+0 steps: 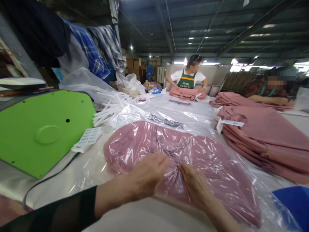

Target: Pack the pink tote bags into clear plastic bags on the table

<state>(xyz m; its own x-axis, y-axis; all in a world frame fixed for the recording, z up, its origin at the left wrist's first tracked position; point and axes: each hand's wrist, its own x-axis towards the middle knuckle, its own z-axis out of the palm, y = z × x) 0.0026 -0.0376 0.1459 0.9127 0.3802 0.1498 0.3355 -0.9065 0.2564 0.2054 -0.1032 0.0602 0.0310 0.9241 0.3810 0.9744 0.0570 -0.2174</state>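
Observation:
A folded pink garment [205,158] lies inside a clear plastic bag [243,174] on the table in front of me. My left hand [151,170], somewhat blurred, rests over the middle of the bag with its fingers stretched out toward the right. Just beside it, my right hand [195,183] pinches the plastic near the bag's centre. Creases in the film spread out from those fingertips. Beyond the garment, more clear plastic bags [154,112] lie flat, with a dark printed strip showing through.
At the left stand a green panel [48,129] and a white label sheet [88,139]. White strips [108,108] are heaped behind. Folded pink garments [267,138] with tags are stacked at right, near a blue object [293,206]. Two people work across the table, one wearing a green apron [187,80].

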